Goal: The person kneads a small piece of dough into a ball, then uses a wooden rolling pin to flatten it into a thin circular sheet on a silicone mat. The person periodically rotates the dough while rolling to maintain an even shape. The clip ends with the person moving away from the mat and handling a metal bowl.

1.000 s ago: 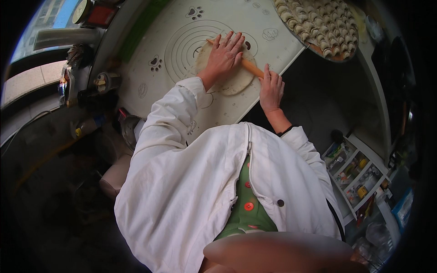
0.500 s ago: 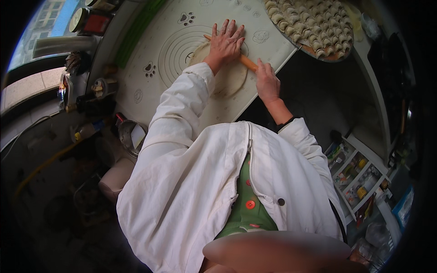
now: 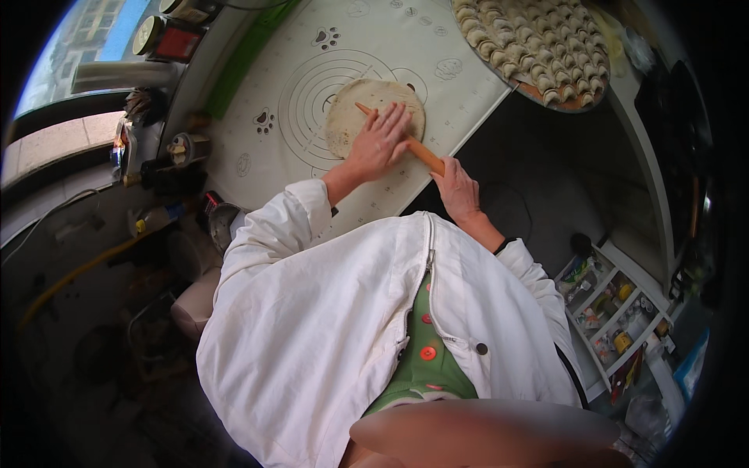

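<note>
A round flat sheet of pale dough [image 3: 343, 125] lies on the white printed mat [image 3: 257, 171]. A tapered wooden rolling pin [image 3: 421, 152] crosses it diagonally. My left hand [image 3: 378, 140] lies on the pin with its fingers stretched out, over the lower part of the dough. My right hand [image 3: 456, 187] grips the pin's lower right end, just beyond the mat's edge. Both forearms reach up in white sleeves.
A round board of several dumplings [image 3: 530, 39] sits at upper right. Jars [image 3: 164, 39] line the windowsill at upper left. A metal bowl [image 3: 224, 220] is left of my arm. An open compartmented drawer [image 3: 616, 312] stands at lower right.
Both hands and the rolling pin have moved down toward my body, leaving more of the dough's upper part uncovered. My left hand still lies flat on the pin; my right still grips it.
</note>
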The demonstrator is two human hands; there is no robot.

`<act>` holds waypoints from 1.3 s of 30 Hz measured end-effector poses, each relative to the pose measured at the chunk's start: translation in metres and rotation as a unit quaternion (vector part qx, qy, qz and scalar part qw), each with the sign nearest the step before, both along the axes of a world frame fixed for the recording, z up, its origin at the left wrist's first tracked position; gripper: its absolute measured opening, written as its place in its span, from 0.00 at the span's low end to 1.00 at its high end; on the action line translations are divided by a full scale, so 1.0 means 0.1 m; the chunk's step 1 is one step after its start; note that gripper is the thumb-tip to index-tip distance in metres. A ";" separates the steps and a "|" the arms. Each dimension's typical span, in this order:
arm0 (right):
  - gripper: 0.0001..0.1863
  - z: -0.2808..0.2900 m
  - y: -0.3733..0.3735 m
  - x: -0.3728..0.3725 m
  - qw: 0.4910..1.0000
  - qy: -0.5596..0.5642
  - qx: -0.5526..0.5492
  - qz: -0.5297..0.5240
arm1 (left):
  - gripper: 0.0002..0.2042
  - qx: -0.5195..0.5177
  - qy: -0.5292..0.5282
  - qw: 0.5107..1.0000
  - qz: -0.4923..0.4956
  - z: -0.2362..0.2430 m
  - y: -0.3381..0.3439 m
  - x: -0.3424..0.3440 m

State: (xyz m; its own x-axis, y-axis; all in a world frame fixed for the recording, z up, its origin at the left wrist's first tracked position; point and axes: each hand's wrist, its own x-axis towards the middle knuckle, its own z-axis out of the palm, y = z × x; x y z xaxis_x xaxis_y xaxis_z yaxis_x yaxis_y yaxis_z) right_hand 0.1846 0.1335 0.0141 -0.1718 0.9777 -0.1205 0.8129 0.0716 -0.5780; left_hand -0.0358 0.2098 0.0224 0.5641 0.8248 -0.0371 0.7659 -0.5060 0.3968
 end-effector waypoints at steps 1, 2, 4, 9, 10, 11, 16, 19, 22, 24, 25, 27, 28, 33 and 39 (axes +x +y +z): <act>0.20 -0.04 -0.02 0.03 0.997 -0.016 0.073 0.012 | 0.30 0.028 -0.034 0.999 0.010 -0.02 -0.09 0.02; 0.21 -0.06 -0.03 0.06 0.993 -0.045 0.106 0.018 | 0.31 0.025 -0.036 0.999 0.024 -0.05 -0.16 0.08; 0.22 -0.10 0.02 0.11 0.985 -0.080 0.149 0.022 | 0.32 0.036 -0.030 0.998 0.035 -0.11 -0.14 0.20; 0.24 -0.13 0.31 0.25 0.978 -0.087 0.187 0.007 | 0.33 0.118 -0.046 0.990 0.068 -0.29 0.53 0.64; 0.23 -0.11 0.37 0.26 0.978 -0.085 0.190 0.003 | 0.33 0.111 -0.033 0.990 0.075 -0.30 0.62 0.72; 0.19 -0.09 0.43 0.28 0.984 -0.088 0.157 -0.006 | 0.33 0.116 -0.029 0.989 0.083 -0.29 0.71 0.79; 0.11 0.23 0.81 0.40 0.990 -0.021 0.136 0.007 | 0.29 -0.005 -0.146 0.980 0.137 0.02 0.93 0.73; 0.11 0.30 1.03 0.23 0.970 -0.016 0.218 0.110 | 0.25 0.089 -0.075 0.985 0.124 0.16 0.72 0.21; 0.16 0.15 1.25 -0.08 0.970 -0.016 0.214 0.113 | 0.24 0.066 -0.019 0.980 0.184 0.11 0.42 -0.32; 0.19 0.03 1.33 -0.16 0.972 -0.075 0.191 0.111 | 0.26 0.016 0.018 0.978 0.208 0.01 0.37 -0.54; 0.21 -0.02 1.36 -0.20 0.976 -0.121 0.150 0.101 | 0.27 0.062 -0.011 0.976 0.207 -0.05 0.38 -0.58; 0.23 -0.12 1.45 -0.25 0.953 -0.109 0.273 0.067 | 0.30 0.066 -0.027 0.972 0.224 -0.17 0.39 -0.57; 0.24 -0.15 1.50 -0.27 0.939 -0.103 0.324 0.046 | 0.31 0.079 -0.027 0.967 0.240 -0.21 0.43 -0.54; 0.23 -0.27 2.01 -0.36 0.938 -0.124 0.320 0.046 | 0.34 0.109 0.016 0.943 0.315 -0.30 0.79 -0.39; 0.23 -0.25 2.24 -0.40 0.948 -0.099 0.294 0.070 | 0.35 0.110 0.038 0.929 0.351 -0.37 1.03 -0.38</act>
State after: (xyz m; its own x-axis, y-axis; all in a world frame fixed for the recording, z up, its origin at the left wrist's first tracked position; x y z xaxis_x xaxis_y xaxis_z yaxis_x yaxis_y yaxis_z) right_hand 0.1445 0.3579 -0.0104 -0.3351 0.8551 0.3957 0.8602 0.4490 -0.2417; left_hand -0.0734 0.3130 -0.0145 -0.1130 0.9811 0.1572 0.9595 0.0667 0.2737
